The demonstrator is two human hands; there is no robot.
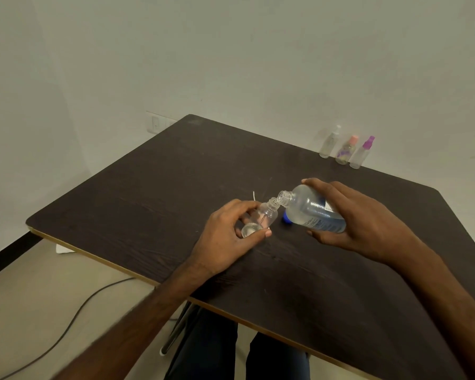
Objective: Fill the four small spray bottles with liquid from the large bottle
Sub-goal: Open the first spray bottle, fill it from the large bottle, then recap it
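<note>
Clear small bottle (261,218), seemingly near-empty

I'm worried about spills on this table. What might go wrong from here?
1. The large bottle, tilted in the right hand, meets the narrow neck of the small bottle; liquid may miss and run onto the table.
2. The left hand holds the small bottle tilted, so it might spill as it fills.
3. The blue cap lies below the pour and may get wet.
</note>
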